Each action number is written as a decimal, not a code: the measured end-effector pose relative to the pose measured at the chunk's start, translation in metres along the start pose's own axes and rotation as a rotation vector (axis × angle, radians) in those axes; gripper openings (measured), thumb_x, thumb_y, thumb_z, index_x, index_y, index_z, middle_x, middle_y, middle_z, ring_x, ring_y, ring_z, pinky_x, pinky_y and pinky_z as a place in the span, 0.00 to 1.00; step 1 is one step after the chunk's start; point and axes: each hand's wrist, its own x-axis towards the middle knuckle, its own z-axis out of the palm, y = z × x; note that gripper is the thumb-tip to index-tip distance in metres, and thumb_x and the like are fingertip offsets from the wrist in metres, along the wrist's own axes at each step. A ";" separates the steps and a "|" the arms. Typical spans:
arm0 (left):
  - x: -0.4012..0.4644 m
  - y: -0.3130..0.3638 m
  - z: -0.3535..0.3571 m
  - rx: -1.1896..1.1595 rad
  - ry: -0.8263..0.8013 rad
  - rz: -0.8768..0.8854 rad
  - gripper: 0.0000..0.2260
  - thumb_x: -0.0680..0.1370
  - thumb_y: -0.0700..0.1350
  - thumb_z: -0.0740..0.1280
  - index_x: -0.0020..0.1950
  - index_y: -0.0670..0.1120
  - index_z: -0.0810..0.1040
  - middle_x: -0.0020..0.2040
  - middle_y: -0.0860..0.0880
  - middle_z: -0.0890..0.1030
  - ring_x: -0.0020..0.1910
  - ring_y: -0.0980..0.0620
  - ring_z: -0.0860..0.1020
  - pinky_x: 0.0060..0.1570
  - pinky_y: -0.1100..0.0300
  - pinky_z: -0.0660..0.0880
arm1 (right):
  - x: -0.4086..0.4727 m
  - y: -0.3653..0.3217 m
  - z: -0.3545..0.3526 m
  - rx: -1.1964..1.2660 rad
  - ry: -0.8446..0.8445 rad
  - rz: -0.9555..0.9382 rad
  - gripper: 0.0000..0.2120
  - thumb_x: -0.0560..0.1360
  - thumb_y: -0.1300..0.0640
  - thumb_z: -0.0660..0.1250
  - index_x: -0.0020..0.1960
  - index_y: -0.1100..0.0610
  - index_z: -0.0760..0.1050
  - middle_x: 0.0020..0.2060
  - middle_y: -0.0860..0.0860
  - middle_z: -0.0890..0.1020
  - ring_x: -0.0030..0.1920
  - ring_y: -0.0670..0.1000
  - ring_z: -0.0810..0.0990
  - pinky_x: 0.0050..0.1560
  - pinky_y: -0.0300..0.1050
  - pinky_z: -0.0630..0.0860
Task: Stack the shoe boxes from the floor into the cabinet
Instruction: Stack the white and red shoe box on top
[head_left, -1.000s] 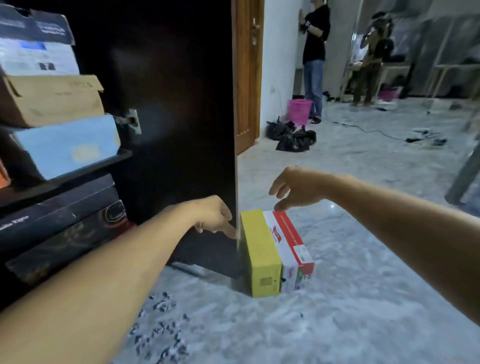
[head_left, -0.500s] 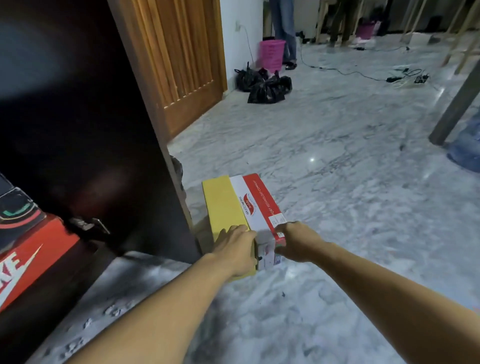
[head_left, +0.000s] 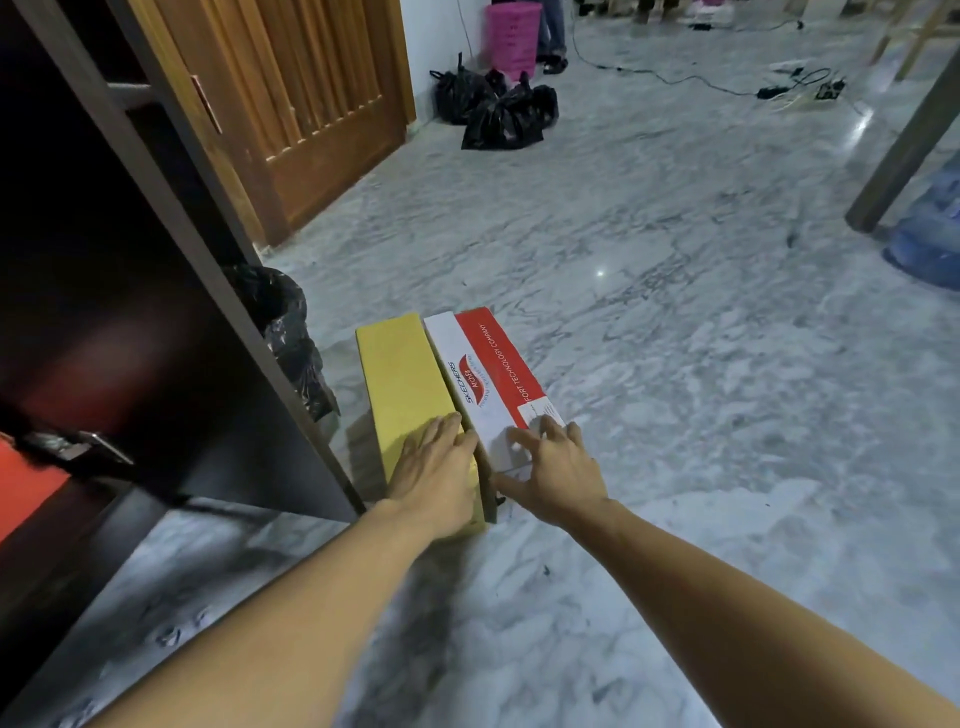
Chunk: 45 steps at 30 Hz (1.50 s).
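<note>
Two shoe boxes stand side by side on the marble floor just right of the dark cabinet (head_left: 93, 291), whose door (head_left: 228, 322) is swung open. On the near end of the yellow shoe box (head_left: 402, 374) rests my left hand (head_left: 441, 478), palm on top and fingertips at the gap between the boxes. My right hand (head_left: 550, 467) grips the near end of the white and red shoe box (head_left: 488, 374), fingers spread over its top and thumb down the end face. A red box (head_left: 26, 493) shows inside the cabinet at the lower left.
A black bag (head_left: 291, 338) sits behind the open cabinet door. Farther off are a wooden door (head_left: 311, 104), black bags (head_left: 498, 109), a pink bin (head_left: 511, 31), a person's legs (head_left: 553, 31) and cables (head_left: 779, 88). A table leg (head_left: 904, 150) and a blue water bottle (head_left: 930, 234) stand at right.
My hands came down from above the boxes onto their near ends. My view dropped and came closer; since half a second ago both hands slid further over the box tops.
</note>
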 end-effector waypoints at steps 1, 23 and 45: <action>0.000 0.001 0.001 0.009 0.009 -0.005 0.30 0.76 0.44 0.66 0.76 0.45 0.60 0.78 0.45 0.55 0.77 0.45 0.52 0.75 0.49 0.54 | -0.003 0.004 0.001 -0.003 0.015 0.007 0.30 0.66 0.37 0.66 0.65 0.44 0.66 0.65 0.51 0.69 0.65 0.58 0.62 0.55 0.60 0.76; 0.013 0.057 0.059 -0.291 0.098 0.217 0.33 0.78 0.46 0.67 0.78 0.42 0.53 0.78 0.42 0.52 0.76 0.42 0.54 0.75 0.50 0.54 | -0.083 0.198 -0.117 0.212 -0.339 0.129 0.25 0.69 0.63 0.71 0.59 0.39 0.74 0.60 0.44 0.77 0.60 0.46 0.77 0.60 0.42 0.75; 0.029 0.054 0.117 -0.741 -0.107 -0.050 0.60 0.62 0.52 0.81 0.79 0.50 0.40 0.78 0.47 0.51 0.78 0.48 0.49 0.74 0.51 0.57 | -0.085 0.204 -0.064 0.070 -0.065 0.322 0.45 0.56 0.27 0.72 0.68 0.44 0.69 0.60 0.53 0.73 0.57 0.54 0.76 0.54 0.47 0.73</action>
